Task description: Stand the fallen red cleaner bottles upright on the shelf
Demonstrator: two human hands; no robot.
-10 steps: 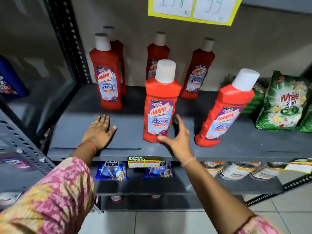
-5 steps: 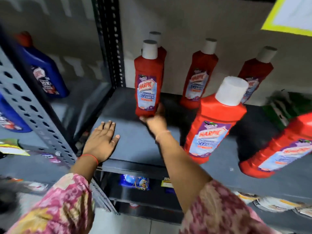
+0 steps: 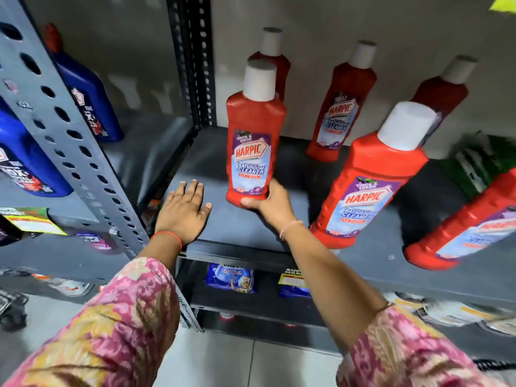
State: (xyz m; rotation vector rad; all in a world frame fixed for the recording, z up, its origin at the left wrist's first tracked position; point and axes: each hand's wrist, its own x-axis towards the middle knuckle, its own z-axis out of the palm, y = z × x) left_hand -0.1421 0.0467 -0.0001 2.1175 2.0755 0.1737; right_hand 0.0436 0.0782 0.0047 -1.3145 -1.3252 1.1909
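Note:
Several red Harpic cleaner bottles with white caps stand upright on the grey shelf (image 3: 240, 230). My right hand (image 3: 272, 203) grips the base of the left front bottle (image 3: 252, 135), which stands upright. My left hand (image 3: 183, 210) lies flat, fingers spread, on the shelf to the left of that bottle. Another front bottle (image 3: 368, 188) stands to the right of my right arm, and a further one (image 3: 469, 227) shows at the right edge. Three bottles stand along the back wall: one (image 3: 275, 60) behind the held bottle, one (image 3: 342, 107) in the middle, one (image 3: 444, 90) at the right.
A perforated metal upright (image 3: 69, 141) divides this bay from blue bottles (image 3: 86, 99) on the left shelf. A green packet (image 3: 480, 166) lies at the right. Detergent sachets (image 3: 231, 277) and a yellow price tag (image 3: 290, 277) sit on the lower shelf.
My right hand left the middle front bottle, crossed to the left front bottle and now grips its base, drawing it forward. The view swung left. My left hand stayed flat.

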